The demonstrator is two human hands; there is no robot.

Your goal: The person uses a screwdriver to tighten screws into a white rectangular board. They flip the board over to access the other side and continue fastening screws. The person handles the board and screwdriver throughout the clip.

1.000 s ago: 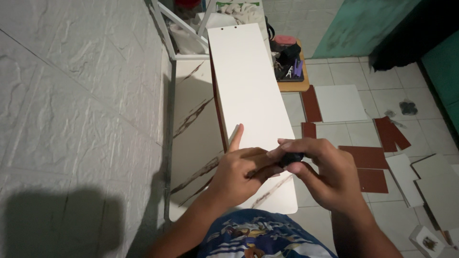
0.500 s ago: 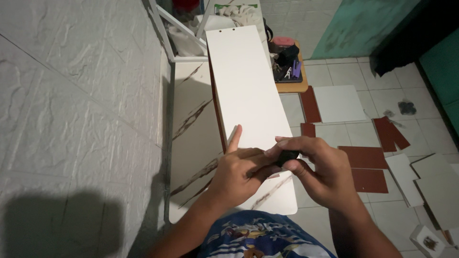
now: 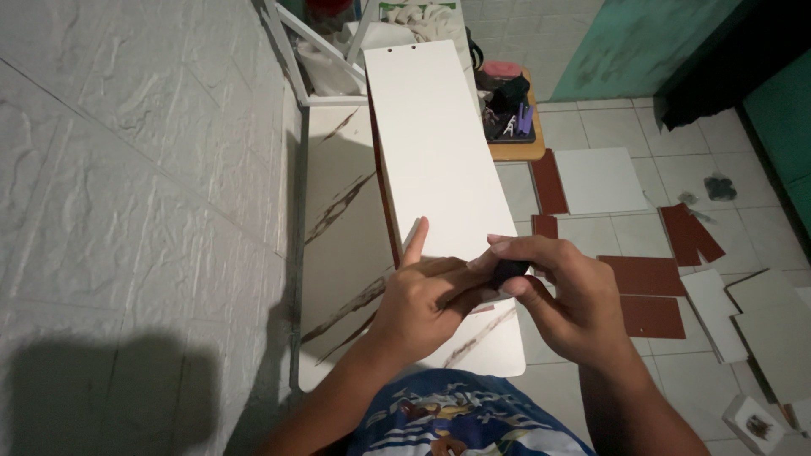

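A long white board (image 3: 435, 143) stands on edge, running away from me over a marble-patterned panel (image 3: 342, 228). My left hand (image 3: 422, 304) rests against the board's near end, its index finger pointing up along the left edge. My right hand (image 3: 566, 300) pinches a small dark object (image 3: 509, 272) between thumb and fingers, right at the board's near end and touching my left hand's fingers. What the dark object is cannot be made out.
A textured white tiled wall fills the left. A white metal frame (image 3: 291, 51) stands at the far end. A wooden tray (image 3: 511, 118) with small tools lies on the floor, with brown and white board offcuts (image 3: 646, 283) scattered to the right.
Both hands have stayed joined at the board's near end and sit slightly lower in view. The grip on the dark object is the same.
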